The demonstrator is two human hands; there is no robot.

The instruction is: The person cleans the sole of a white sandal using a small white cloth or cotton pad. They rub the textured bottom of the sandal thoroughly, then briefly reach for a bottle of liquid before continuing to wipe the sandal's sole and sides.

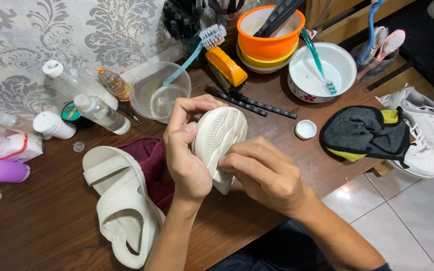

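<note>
Left hand (189, 160) grips the white sandal (220, 143) by its near-left edge, sole turned up toward the camera. Right hand (264, 173) is closed over the lower right of the sole. Sandal's long axis runs away from the person, held above the bench (277, 135). Second sandal (121, 200) lies left; bench edge near right.

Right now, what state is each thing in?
left hand: grips the white sandal, sole up
right hand: fingers on that sole
second sandal: lying on the table, straps up
clear cup: holds cloudy liquid and a brush
white bowl: holds a toothbrush
small white cap: off, lying open side up
</note>
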